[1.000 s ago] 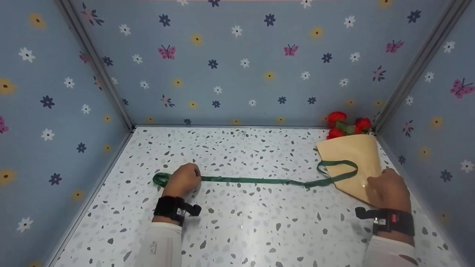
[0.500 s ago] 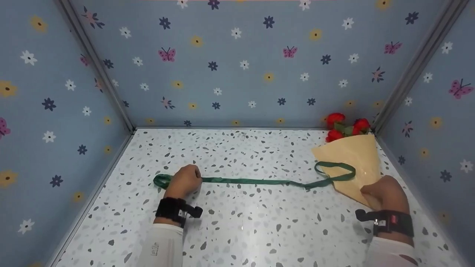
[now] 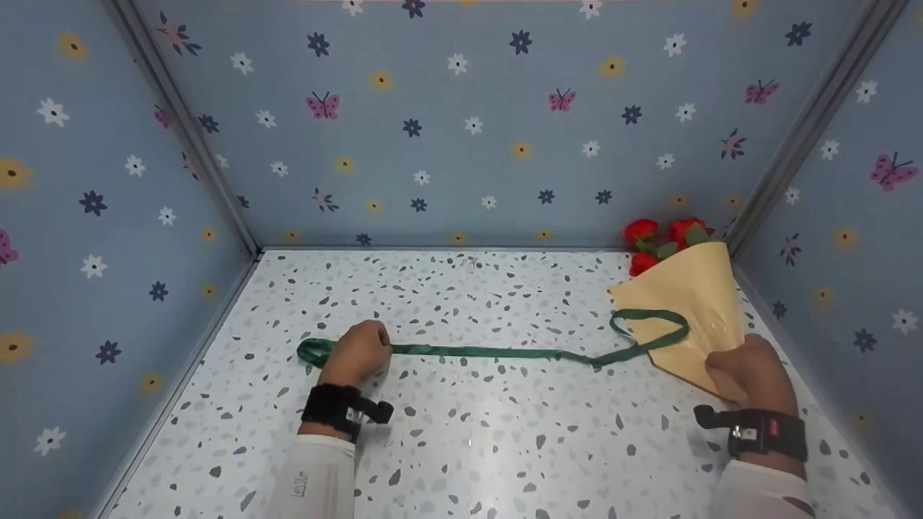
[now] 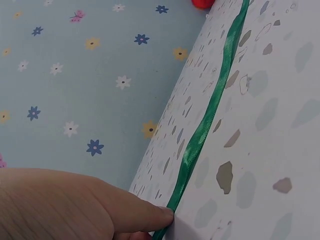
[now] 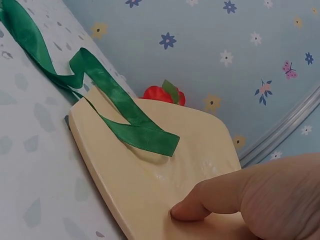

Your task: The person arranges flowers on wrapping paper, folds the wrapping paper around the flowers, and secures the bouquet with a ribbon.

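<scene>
My left hand (image 3: 357, 353) pinches a green satin ribbon (image 3: 497, 352) on the left side of the table, thumb and finger meeting on it in the left wrist view. From there the ribbon runs to the right, and its looped end lies across a bouquet's beige wrapping paper (image 3: 681, 285). Another loop of ribbon pokes out left of the left hand. At the right, my right hand (image 3: 757, 371) grips the narrow lower end of the bouquet, its thumb (image 5: 200, 202) pressed on the paper's front. Red roses (image 3: 642, 232) with green leaves show beyond the paper's top edge.
The white speckled tabletop (image 3: 469, 432) is bounded by blue flower-patterned panels (image 3: 461, 144) at the back and both sides. Grey metal posts (image 3: 815, 122) stand at the back corners. The roses reach close to the back right corner.
The bouquet has tilted a little, its roses shifting left and the paper's top right corner rising. My right hand has turned slightly with it. The left hand stays in place on the ribbon.
</scene>
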`<state>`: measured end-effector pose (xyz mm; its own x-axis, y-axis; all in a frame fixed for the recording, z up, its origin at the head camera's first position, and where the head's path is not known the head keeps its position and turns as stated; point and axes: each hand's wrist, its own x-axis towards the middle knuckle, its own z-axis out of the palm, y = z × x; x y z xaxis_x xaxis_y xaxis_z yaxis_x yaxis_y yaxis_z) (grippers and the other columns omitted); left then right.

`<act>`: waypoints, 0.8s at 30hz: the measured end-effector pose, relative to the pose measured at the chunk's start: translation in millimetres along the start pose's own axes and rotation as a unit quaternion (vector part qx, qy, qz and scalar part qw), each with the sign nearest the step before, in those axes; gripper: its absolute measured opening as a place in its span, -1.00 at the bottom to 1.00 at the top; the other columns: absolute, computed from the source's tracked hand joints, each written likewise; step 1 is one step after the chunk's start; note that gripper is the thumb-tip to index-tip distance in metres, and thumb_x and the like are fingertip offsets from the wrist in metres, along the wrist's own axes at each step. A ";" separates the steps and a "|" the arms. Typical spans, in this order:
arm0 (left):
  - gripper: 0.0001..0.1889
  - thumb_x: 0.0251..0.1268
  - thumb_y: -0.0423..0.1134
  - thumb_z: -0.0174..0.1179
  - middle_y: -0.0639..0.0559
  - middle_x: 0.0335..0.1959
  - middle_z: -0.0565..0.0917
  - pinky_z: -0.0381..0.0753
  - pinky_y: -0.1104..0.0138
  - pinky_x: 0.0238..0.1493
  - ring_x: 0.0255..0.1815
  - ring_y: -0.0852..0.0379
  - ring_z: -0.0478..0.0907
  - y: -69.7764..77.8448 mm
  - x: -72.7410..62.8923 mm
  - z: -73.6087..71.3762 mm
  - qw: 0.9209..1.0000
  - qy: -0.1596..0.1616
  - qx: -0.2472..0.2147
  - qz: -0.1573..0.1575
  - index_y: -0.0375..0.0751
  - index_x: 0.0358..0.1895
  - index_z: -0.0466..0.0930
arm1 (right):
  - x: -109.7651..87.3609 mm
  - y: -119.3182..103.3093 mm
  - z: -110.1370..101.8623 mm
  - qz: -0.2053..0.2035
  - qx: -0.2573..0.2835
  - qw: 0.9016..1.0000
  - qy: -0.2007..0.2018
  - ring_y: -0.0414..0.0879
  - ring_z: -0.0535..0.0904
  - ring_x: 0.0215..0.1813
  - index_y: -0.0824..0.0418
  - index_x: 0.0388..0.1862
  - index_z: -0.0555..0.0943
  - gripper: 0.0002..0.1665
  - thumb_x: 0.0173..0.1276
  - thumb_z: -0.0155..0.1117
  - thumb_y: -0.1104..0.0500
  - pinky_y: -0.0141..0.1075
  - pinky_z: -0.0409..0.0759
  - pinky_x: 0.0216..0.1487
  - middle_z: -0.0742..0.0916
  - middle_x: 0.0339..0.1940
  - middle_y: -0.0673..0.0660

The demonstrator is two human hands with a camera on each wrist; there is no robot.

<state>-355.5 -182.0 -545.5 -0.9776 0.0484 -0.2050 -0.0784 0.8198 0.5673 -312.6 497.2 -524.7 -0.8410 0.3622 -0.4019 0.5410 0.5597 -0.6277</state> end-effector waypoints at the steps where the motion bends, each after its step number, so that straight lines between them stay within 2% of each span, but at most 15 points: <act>1: -0.94 0.61 -0.31 0.21 -0.10 -0.17 0.69 0.54 0.11 -0.18 -0.22 -0.06 0.57 -0.2 0.1 -0.1 1.000 0.000 0.000 0.001 -0.17 -0.11 0.66 | 0.8 -0.3 0.1 0.009 0.007 1.000 -0.006 0.36 0.43 0.37 0.53 0.70 0.17 0.11 0.36 0.44 0.06 0.28 0.44 0.43 0.53 0.45 0.48; 5: -0.94 0.60 -0.31 0.20 -0.10 -0.18 0.68 0.54 0.11 -0.18 -0.23 -0.06 0.57 -0.5 -0.2 0.0 1.000 0.001 0.002 0.006 -0.16 -0.12 0.65 | 5.1 0.4 1.3 0.031 0.023 0.999 -0.016 0.42 0.33 0.56 0.47 0.82 0.01 0.27 0.40 0.51 0.03 0.45 0.28 0.65 0.36 0.72 0.53; 7: -0.94 0.60 -0.31 0.20 -0.10 -0.17 0.69 0.54 0.11 -0.18 -0.23 -0.06 0.57 -0.5 -0.1 0.1 1.000 0.001 0.001 0.007 -0.17 -0.11 0.66 | 5.6 2.2 1.6 0.035 0.033 0.999 -0.016 0.44 0.29 0.64 0.44 0.85 -0.02 0.35 0.40 0.57 -0.04 0.49 0.21 0.70 0.29 0.80 0.53; 9: -0.94 0.60 -0.31 0.21 -0.10 -0.16 0.70 0.56 0.10 -0.16 -0.21 -0.07 0.59 -0.3 0.0 0.3 1.000 0.002 0.002 0.007 -0.17 -0.11 0.67 | 4.5 5.2 1.0 0.030 0.041 0.998 -0.020 0.43 0.29 0.65 0.44 0.86 -0.03 0.40 0.44 0.58 -0.19 0.47 0.24 0.70 0.29 0.81 0.52; 11: -0.94 0.59 -0.31 0.22 -0.10 -0.15 0.72 0.59 0.09 -0.14 -0.20 -0.07 0.60 0.4 -0.3 0.6 1.000 0.004 0.002 0.007 -0.17 -0.10 0.68 | 3.2 9.0 0.1 0.024 0.045 0.998 -0.024 0.38 0.38 0.58 0.45 0.83 0.07 0.38 0.48 0.51 -0.36 0.36 0.42 0.58 0.42 0.72 0.50; 13: -0.94 0.60 -0.31 0.21 -0.11 -0.14 0.72 0.60 0.08 -0.14 -0.19 -0.08 0.61 1.3 -0.9 0.8 1.000 0.004 0.004 0.012 -0.18 -0.08 0.68 | 2.2 11.7 -1.5 0.020 0.045 0.998 -0.031 0.29 0.47 0.43 0.45 0.77 0.19 0.28 0.54 0.38 -0.45 0.18 0.56 0.35 0.58 0.51 0.42; 15: -0.93 0.61 -0.32 0.19 -0.11 -0.15 0.71 0.58 0.07 -0.13 -0.20 -0.07 0.59 1.6 -1.7 1.2 1.000 0.002 0.002 0.011 -0.18 -0.08 0.67 | 1.5 12.5 -3.0 0.022 0.067 0.996 -0.045 0.20 0.51 0.26 0.42 0.63 0.34 0.06 0.59 0.30 -0.38 0.01 0.57 0.13 0.65 0.21 0.26; 17: -0.92 0.62 -0.32 0.16 -0.11 -0.16 0.69 0.56 0.08 -0.14 -0.22 -0.07 0.57 1.5 -2.2 1.4 1.000 -0.001 0.000 0.011 -0.17 -0.09 0.66 | 2.3 11.8 -4.4 0.028 0.088 0.994 -0.056 0.13 0.51 0.18 0.35 0.57 0.38 -0.14 0.58 0.30 -0.21 -0.07 0.57 0.02 0.64 0.06 0.14; 18: -0.91 0.63 -0.32 0.15 -0.10 -0.17 0.68 0.54 0.08 -0.15 -0.23 -0.06 0.56 1.5 -2.4 1.3 1.000 -0.002 -0.002 0.010 -0.17 -0.09 0.65 | 2.9 10.8 -5.0 0.031 0.095 0.993 -0.060 0.13 0.52 0.17 0.34 0.57 0.37 -0.17 0.55 0.31 -0.13 -0.09 0.59 0.01 0.63 0.04 0.13; 20: -0.90 0.65 -0.31 0.14 -0.10 -0.18 0.66 0.52 0.09 -0.15 -0.23 -0.06 0.55 1.9 -2.9 1.0 1.000 -0.005 -0.005 0.002 -0.15 -0.10 0.64 | 4.4 8.9 -5.2 0.041 0.112 0.991 -0.068 0.15 0.52 0.23 0.33 0.67 0.30 -0.09 0.48 0.36 -0.01 -0.08 0.60 0.07 0.63 0.15 0.17; 22: -0.90 0.65 -0.31 0.14 -0.10 -0.18 0.67 0.53 0.10 -0.16 -0.23 -0.06 0.57 2.7 -3.0 0.5 1.000 -0.005 -0.004 -0.002 -0.15 -0.10 0.65 | 5.9 7.6 -5.3 0.050 0.105 0.991 -0.069 0.18 0.48 0.36 0.31 0.83 0.12 0.12 0.46 0.40 0.01 -0.05 0.60 0.21 0.58 0.42 0.26; 24: -0.90 0.65 -0.30 0.15 -0.10 -0.16 0.68 0.54 0.10 -0.16 -0.21 -0.07 0.58 3.6 -2.8 0.2 1.000 -0.006 -0.001 -0.007 -0.16 -0.09 0.66 | 5.8 6.3 -5.2 0.056 0.103 0.991 -0.071 0.24 0.42 0.47 0.30 0.90 -0.03 0.27 0.43 0.44 0.02 0.04 0.55 0.36 0.45 0.62 0.35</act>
<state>-353.0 -179.0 -543.0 -0.9742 0.0441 -0.2214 -0.0917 0.8190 0.5665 -314.0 506.7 -527.5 -0.7757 0.2969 -0.5569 0.6310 0.3531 -0.6907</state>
